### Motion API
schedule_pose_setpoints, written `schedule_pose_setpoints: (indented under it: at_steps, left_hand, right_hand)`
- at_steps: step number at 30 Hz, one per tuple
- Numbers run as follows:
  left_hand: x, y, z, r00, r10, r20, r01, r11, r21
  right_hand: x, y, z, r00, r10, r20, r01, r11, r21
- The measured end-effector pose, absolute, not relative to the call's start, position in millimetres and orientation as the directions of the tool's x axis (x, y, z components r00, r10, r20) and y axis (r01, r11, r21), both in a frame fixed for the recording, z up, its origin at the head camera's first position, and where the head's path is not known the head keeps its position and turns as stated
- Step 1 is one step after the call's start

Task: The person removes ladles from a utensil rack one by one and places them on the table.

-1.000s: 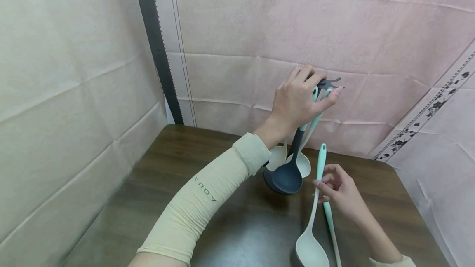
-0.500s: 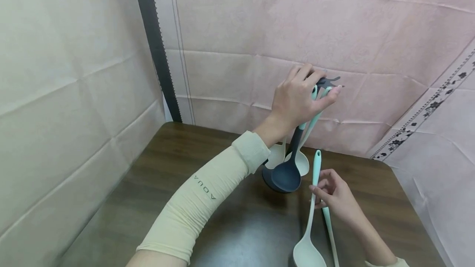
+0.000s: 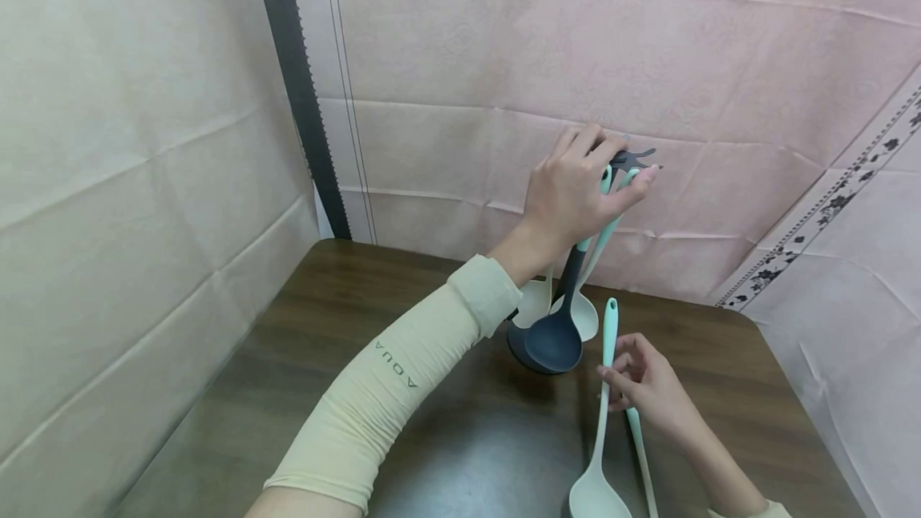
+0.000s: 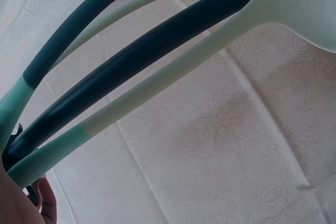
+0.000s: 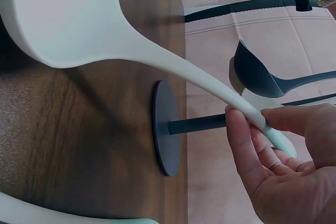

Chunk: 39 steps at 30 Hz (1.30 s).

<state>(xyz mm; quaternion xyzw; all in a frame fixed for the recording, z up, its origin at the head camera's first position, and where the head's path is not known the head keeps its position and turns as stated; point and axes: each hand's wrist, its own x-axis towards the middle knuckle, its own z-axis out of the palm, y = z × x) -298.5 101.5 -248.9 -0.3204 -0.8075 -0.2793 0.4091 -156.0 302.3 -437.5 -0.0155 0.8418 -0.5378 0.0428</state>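
A: Where are the fingers, and what are we seeing them hold?

B: In front of the stand (image 3: 631,160) and a little to its right, the right hand (image 3: 653,390) is pinching a pale ladle (image 3: 602,422). Thumb and forefinger are closing to the handle's width, while the other fingers are bending loosely behind.

A: Why so high on the handle?

B: We're guessing that pinch is letting the bowl hang low, towards us from the stand, and leaving the holed tip bare. We aren't able to tell whether the bowl is touching the desk (image 3: 302,342).

A: And the left hand (image 3: 572,186)?

B: It's curling over the stand's top, its thumb reaching round the right side, among the handle ends. We're judging that it's steadying a tall post whose round base (image 5: 167,129) is looking rather small.

A: What's hanging below?

B: A dark ladle (image 3: 556,342) is hanging at the stand's front, with a white spoon (image 3: 586,318) and another pale utensil (image 3: 532,306) behind it; their heads are staying low because the handles are hanging from above.

A: Further out?

B: A green-handled utensil (image 3: 643,454) is lying in front of the stand, right of our ladle. Behind the stand, patterned cloth (image 3: 460,46) is screening everything.
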Motion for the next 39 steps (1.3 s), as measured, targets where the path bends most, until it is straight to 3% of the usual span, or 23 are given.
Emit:
schedule_pose_setpoints:
  at_steps: [21, 39]
  left_hand:
    - [-300, 101, -249, -0.467, 0.296, 0.834, 0.750, 0.632, 0.195]
    - [-300, 100, -249, -0.470, 0.291, 0.833, 0.755, 0.622, 0.209]
  right_hand:
    - [-155, 306, -460, -0.985, -0.064, -0.159, 0.121, 0.397, -0.910]
    - [-148, 307, -478, -0.939, -0.192, -0.284, 0.200, 0.368, -0.908]
